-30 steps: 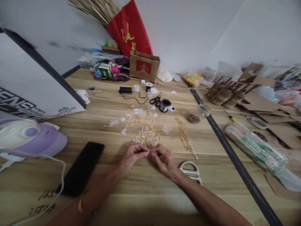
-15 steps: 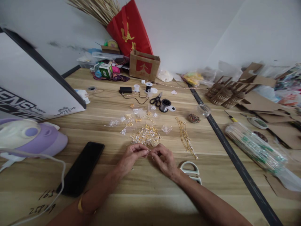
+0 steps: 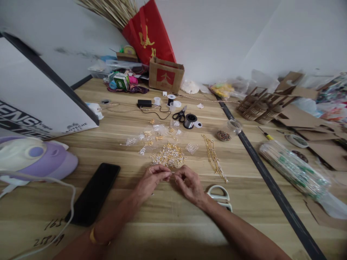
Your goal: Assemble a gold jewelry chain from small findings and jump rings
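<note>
Left hand (image 3: pixel 155 180) pinches a tiny piece (image 3: pixel 172 173) beside the jewellery-findings heap (image 3: pixel 168 155); right hand (image 3: pixel 189 183) meets it, grip indeterminable; current step appears to be fine fingertip manipulation; next move calls for steady alignment

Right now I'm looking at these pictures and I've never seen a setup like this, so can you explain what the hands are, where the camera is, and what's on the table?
There's no machine here: a person works with two bare hands, the left hand and right hand. Every picture comes from one camera worn on that person's head, looking forward and down. The fingertips nearly meet, pinching a tiny piece too small to identify. Just beyond them on the wooden table lies a pile of gold and silver-coloured bits, with small clear bags behind it. Gold-coloured chains lie to the right, a black phone to the left. Farther back are black scissors and a spool of wire.
</note>
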`<state>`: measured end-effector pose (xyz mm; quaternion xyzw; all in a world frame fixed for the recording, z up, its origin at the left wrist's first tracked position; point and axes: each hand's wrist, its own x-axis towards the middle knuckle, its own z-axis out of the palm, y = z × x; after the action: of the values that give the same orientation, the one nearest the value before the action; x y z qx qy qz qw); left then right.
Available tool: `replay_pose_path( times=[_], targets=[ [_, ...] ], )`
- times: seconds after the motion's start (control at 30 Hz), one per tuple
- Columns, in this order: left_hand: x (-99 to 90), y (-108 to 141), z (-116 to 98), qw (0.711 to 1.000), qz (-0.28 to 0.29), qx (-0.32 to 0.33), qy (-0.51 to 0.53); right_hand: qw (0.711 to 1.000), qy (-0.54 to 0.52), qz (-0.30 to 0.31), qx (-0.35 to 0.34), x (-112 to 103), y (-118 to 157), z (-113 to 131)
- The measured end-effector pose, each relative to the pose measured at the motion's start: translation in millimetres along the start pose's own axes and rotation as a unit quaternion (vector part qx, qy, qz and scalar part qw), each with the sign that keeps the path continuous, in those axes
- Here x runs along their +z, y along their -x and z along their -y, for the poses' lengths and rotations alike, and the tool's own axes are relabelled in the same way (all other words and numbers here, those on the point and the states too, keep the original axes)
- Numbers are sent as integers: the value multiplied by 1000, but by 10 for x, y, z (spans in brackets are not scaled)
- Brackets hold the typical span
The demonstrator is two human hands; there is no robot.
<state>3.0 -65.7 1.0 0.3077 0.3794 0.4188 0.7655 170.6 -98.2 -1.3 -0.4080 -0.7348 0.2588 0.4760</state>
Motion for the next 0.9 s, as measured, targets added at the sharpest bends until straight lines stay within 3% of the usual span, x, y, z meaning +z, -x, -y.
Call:
replay_pose_path(
  times=[0.33, 0.9],
  targets=[
    [-18, 5, 31, 995, -3, -57, 80, 1000, -1, -3, -10, 2, 3, 4],
    [14, 15, 45, 994, 12, -68, 88, 1000, 1, -3, 6, 4, 11, -3]
  ],
)
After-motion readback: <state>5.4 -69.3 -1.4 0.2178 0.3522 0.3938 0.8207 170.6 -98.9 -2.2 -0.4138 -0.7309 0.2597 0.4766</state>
